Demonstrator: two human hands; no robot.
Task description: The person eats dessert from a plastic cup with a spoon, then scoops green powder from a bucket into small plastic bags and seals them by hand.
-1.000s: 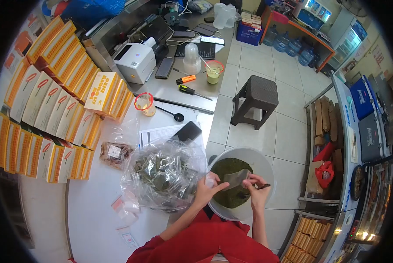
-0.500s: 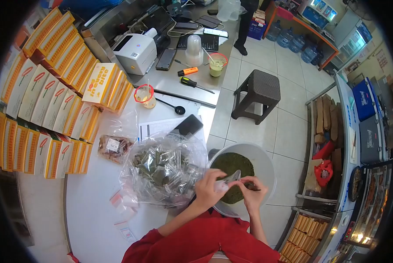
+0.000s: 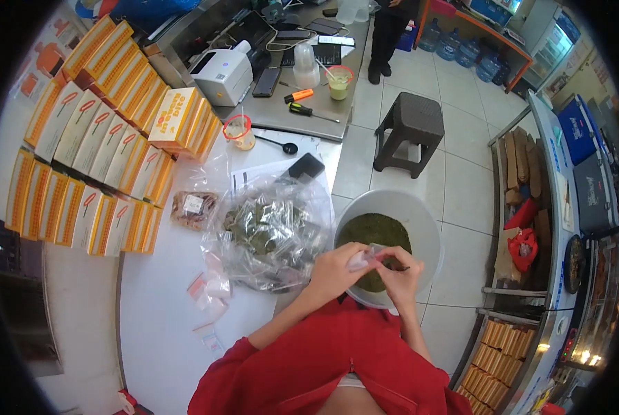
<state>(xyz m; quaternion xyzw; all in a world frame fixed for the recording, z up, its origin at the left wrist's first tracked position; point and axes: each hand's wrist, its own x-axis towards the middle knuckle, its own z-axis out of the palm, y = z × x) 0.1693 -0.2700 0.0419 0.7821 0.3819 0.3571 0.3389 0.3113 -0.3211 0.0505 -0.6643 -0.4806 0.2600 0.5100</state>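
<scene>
Above a white bucket (image 3: pixel 428 232), my left hand (image 3: pixel 338 271) is closed on a small clear plastic bag (image 3: pixel 362 261) with pinkish-white marking. My right hand (image 3: pixel 400 278) pinches the bag's edge from the other side. A thin dark stick-like end shows by the right fingers; the rest of it is hidden. Dark green, ground, leafy-looking stuff (image 3: pixel 375 232) covers the bucket's bottom. Left of my hands, a large clear bag (image 3: pixel 268 235) full of small packets of green stuff lies on the white table (image 3: pixel 164 297).
Small empty bags (image 3: pixel 209 290) and a pack of brown pieces (image 3: pixel 193 209) lie on the table. Yellow-and-white boxes (image 3: pixel 95 131) are stacked at left. A phone (image 3: pixel 306 167), cup (image 3: pixel 239 133) and black spoon (image 3: pixel 288 147) sit behind. A stool (image 3: pixel 413 128) and a person's legs (image 3: pixel 385 41) are beyond.
The head view has shifted, so the table and bucket appear higher. My hands have come closer together around the small bag. The person at the back shows more of the legs and a hand.
</scene>
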